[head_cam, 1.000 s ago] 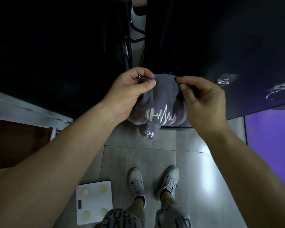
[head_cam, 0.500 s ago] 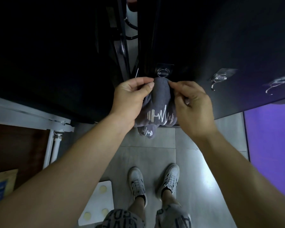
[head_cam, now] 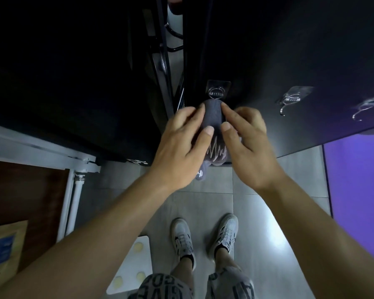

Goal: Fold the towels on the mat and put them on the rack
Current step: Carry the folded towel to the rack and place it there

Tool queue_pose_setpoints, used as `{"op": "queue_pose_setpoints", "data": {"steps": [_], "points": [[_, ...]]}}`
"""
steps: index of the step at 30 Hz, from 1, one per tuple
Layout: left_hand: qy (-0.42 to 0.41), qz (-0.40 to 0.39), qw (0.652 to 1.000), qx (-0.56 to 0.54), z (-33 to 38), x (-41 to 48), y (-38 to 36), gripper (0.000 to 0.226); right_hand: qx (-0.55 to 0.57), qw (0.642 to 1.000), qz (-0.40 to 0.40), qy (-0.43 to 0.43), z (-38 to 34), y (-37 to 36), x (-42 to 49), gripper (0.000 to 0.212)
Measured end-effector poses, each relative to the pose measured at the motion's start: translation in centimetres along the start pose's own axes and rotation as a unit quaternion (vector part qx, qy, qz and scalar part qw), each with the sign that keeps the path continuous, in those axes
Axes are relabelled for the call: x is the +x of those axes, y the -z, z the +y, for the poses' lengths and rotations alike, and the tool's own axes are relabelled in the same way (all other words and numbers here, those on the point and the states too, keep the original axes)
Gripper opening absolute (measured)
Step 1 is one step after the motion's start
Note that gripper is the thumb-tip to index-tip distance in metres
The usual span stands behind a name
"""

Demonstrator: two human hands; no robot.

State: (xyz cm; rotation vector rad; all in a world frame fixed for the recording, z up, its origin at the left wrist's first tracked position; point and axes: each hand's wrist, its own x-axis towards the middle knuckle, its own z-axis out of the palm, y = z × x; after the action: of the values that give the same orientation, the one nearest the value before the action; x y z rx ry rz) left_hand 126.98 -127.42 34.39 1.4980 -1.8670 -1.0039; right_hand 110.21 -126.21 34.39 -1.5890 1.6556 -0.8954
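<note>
Room, as I see it looking down:
- Floor (head_cam: 257,212): large grey tiles with thin joints, and a bright patch of glare on my right.
- Dark wall panel (head_cam: 289,50): black, straight ahead, in deep shadow.
- Gap left of it: black metal bars (head_cam: 162,50).
- Purple surface (head_cam: 358,180): far right, reaching down to the floor.
- White frame (head_cam: 41,152): on my left, on pale tubes (head_cam: 73,201).
- Brown wood panel (head_cam: 26,190): below the frame.
- Cardboard box (head_cam: 4,247): blue label, lower left.
- White scale (head_cam: 134,266): on the tiles.

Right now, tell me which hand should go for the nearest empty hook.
Right. The right hand sits beside the grey towel on the side where the empty hook hangs; the left hand would have to cross the towel.
</note>
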Motion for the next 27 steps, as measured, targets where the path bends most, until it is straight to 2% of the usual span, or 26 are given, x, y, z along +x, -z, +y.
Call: {"op": "queue_pose_setpoints", "data": {"steps": [5,10,15,23,25,27], "points": [[0.039,-0.041,0.992,-0.112,-0.3,-0.1,-1.2,0.064,0.038,0.997,-0.058,0.021,2.0,-0.6,-0.4,0.054],[0.044,-0.076,0.989,-0.118,-1.7,-0.5,-1.4,0.079,0.083,0.993,-0.086,0.025,2.7,-0.2,-0.9,0.056],[0.09,-0.091,0.944,-0.306,-1.1,-0.8,-2.7,0.084,0.089,0.988,-0.128,0.019,3.1,-0.8,-1.3,0.06],[0.116,-0.136,0.933,-0.313,-1.8,-1.0,-2.4,0.078,0.095,0.984,-0.149,0.012,2.8,-0.6,-1.5,0.06],[0.132,-0.128,0.931,-0.317,-1.4,-1.0,-2.9,0.071,0.113,0.983,-0.147,0.003,2.8,-1.1,-1.7,0.06],[0.146,-0.108,0.931,-0.316,-1.4,-1.0,-3.1,0.077,0.125,0.982,-0.141,0.001,2.9,-1.3,-1.8,0.059]]}}
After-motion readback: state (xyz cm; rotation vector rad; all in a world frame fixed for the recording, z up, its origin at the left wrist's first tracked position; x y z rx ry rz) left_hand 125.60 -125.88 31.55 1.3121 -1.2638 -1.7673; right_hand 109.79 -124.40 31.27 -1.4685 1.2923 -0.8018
